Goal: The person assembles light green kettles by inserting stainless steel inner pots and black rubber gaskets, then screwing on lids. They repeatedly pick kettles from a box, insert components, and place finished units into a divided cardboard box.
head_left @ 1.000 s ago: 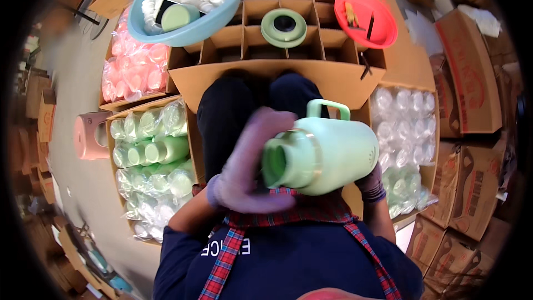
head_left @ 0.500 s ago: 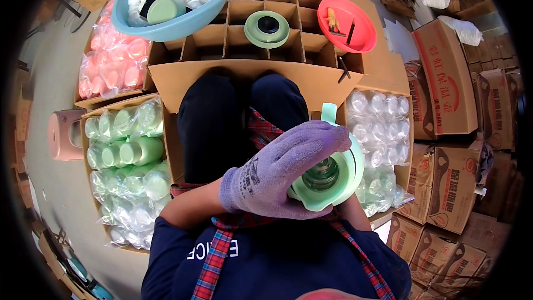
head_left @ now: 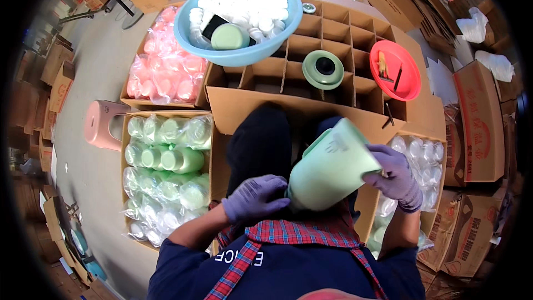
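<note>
A light green thermos jug (head_left: 333, 166) is tilted over my lap, its side facing up. My right hand (head_left: 397, 178), in a purple knit glove, grips its right-hand edge with fingers and thumb. At the jug's lower left end is my left hand (head_left: 256, 197), also gloved, with curled fingers and thumb against the edge. The jug's inside is turned out of sight. Beyond my knees, a round green lid (head_left: 323, 70) with a black centre rests on the dividers of a cardboard box (head_left: 266, 91).
A blue basin (head_left: 244, 58) of white caps and a red bowl (head_left: 411, 90) with small tools sit on the box. Bagged green cups (head_left: 166, 158) stand left, bagged pink parts (head_left: 166, 72) behind them. Bagged clear parts (head_left: 425, 161) are at right. A pink jug (head_left: 102, 125) stands on the floor.
The jug has tipped over, so its open mouth and the glass inside no longer show. My left hand moved from the mouth to the lower left end; my right hand came into view.
</note>
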### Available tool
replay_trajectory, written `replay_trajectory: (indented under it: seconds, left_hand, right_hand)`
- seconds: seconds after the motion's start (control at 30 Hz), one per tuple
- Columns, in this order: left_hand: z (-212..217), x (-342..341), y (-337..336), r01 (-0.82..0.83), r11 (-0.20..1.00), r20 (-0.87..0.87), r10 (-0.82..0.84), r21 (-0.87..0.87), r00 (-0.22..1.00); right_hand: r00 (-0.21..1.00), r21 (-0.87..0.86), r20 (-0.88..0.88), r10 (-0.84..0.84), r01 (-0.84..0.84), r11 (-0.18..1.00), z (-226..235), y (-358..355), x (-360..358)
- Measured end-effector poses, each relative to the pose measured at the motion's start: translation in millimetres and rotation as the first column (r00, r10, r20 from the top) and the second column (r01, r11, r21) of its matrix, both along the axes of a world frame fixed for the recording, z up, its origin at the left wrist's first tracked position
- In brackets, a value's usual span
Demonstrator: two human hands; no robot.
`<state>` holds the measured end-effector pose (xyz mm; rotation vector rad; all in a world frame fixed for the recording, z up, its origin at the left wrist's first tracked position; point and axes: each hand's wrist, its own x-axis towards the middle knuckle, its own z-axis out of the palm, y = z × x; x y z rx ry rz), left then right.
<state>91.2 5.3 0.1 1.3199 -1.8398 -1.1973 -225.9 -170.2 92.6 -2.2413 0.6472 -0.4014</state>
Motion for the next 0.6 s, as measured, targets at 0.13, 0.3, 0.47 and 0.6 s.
replay_trajectory:
  seconds: [0.13,0.3,0.47,0.6]
  left_hand:
    - [42,54,-96,-0.586,0.549,-0.058,0.698,-0.596,0.714]
    - [73,140,-236,-0.446,0.606,0.454,0.792,-0.658,0.407]
    - [98,157,-269,-0.554,0.785,0.739,0.543,-0.277,0.399]
    - [96,142,-239,-0.525,0.642,0.267,0.739,-0.559,0.618]
  right_hand:
    - [0.919,0.008,-0.268,0.288,-0.297,0.955,11,-12,98]
    - [0.815,0.213,-0.313,0.488,-0.440,0.872,3,-62,137]
    - [0.836,0.250,-0.149,0.528,-0.485,0.838,-9,-67,121]
    - [0.907,0.154,-0.064,0.416,-0.403,0.902,-29,-55,95]
